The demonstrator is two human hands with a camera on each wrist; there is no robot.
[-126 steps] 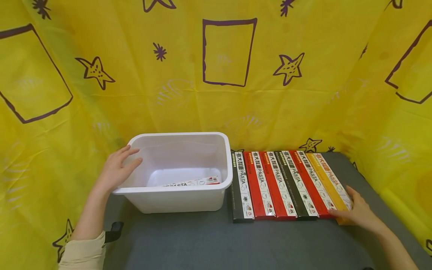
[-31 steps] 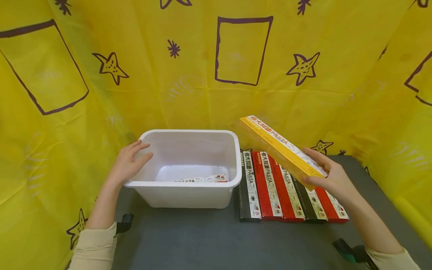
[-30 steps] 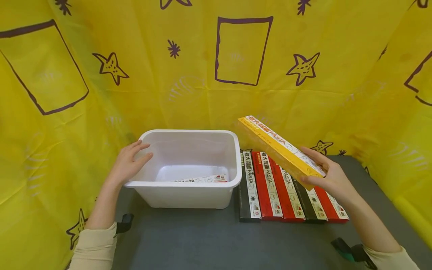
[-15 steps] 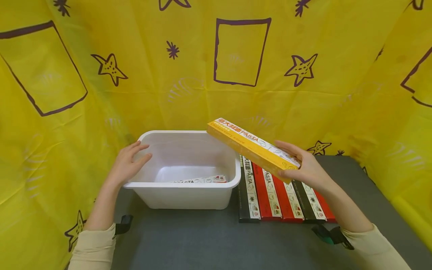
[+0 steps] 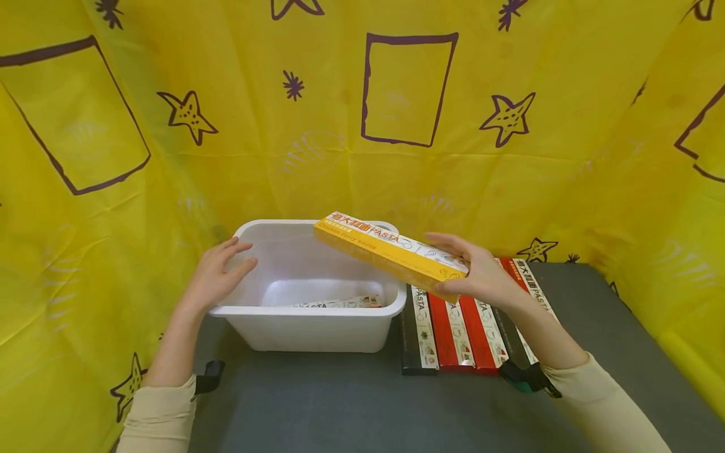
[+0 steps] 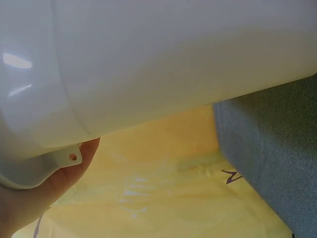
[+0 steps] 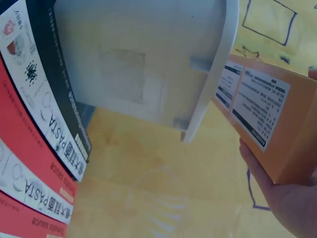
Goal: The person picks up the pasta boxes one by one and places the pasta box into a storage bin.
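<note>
My right hand point(image 5: 481, 270) grips the near end of a long yellow pasta box point(image 5: 391, 251). Its label reads "Chicken curry sauce". The box is tilted, its far end above the white plastic tub point(image 5: 317, 330) and its near end right of the rim. In the right wrist view, the underside of this pasta box point(image 7: 277, 114) shows a printed white panel. My left hand point(image 5: 218, 277) rests at the tub's left rim with fingers loosely extended; part of this hand point(image 6: 69, 173) shows below the rim in the left wrist view. Another pasta box point(image 5: 340, 302) lies inside the tub.
Red and black pasta boxes point(image 5: 447, 340) lie in a row right of the tub, partly hidden by my right arm. The grey table point(image 5: 340, 402) runs in front. A yellow patterned cloth point(image 5: 317, 170) hangs behind and on both sides.
My right hand has picked up the yellow pasta box from the row's right end. It has carried it left until its far end is over the tub. My left hand stays at the rim.
</note>
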